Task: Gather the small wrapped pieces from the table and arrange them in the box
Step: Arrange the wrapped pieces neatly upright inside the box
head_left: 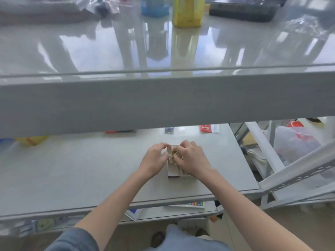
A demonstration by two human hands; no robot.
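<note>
A small open cardboard box (173, 172) stands on the grey table (90, 169), right of centre. Both hands are over its far end. My left hand (154, 160) pinches a pale wrapped piece (170, 154) at the box's left wall. My right hand (193, 159) covers the box's right side, its fingers curled on wrapped pieces inside; their number is hidden. Another piece (183, 172) shows near the box's front corner, under my right wrist.
A deep grey shelf (163, 98) spans the view above the table, carrying a yellow bottle (188, 11) and a blue container (155, 6). Red packets (205, 128) lie at the table's far edge. A metal rack (293, 176) and plastic bags (293, 140) stand right.
</note>
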